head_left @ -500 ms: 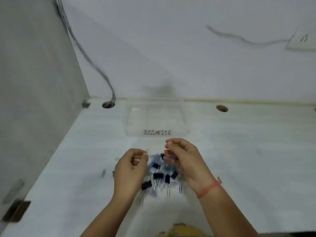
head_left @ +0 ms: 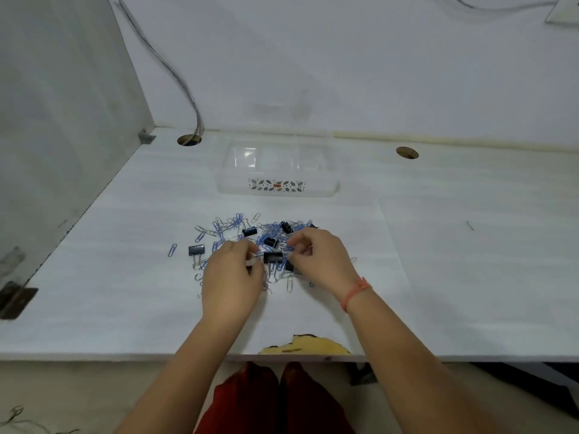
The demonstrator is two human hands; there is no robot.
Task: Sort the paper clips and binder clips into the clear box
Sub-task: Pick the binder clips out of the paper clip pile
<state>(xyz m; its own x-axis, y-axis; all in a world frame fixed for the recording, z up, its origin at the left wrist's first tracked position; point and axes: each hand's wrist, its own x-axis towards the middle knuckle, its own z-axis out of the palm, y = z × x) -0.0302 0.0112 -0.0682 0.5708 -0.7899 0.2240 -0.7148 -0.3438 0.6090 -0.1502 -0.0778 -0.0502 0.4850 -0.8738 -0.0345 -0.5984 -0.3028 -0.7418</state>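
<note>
At centre frame, on a white desk (head_left: 438,261), a loose heap of paper clips (head_left: 233,223) and binder clips (head_left: 272,256) lies spread beneath two bare hands. Most paper clips are blue wire loops, with some silver ones mixed in; the binder clips are small black folded bodies with thin silver wire handles. One binder clip (head_left: 196,249) sits apart at the heap's left edge, and a single blue paper clip (head_left: 172,249) lies just left of it.

Both forearms reach up from the lower edge of the frame, backs of the hands toward the camera. The left hand (head_left: 232,277) is curled, its fingertips pressed together on something small and pale; what it pinches cannot be told. The right hand (head_left: 319,261), an orange-red thread (head_left: 355,292) at its wrist, has its fingers bent and pinched on thin silver wire just above the pile.

Above the heap, near the back wall, stands the clear box (head_left: 277,170), rectangular plastic with rounded corners and a leaf-pattern label on its front wall. Two round cable holes (head_left: 406,152) pierce the desk's rear; a grey cable (head_left: 175,73) drops into the left one. A chipped yellow patch (head_left: 307,346) marks the desk's near edge.
</note>
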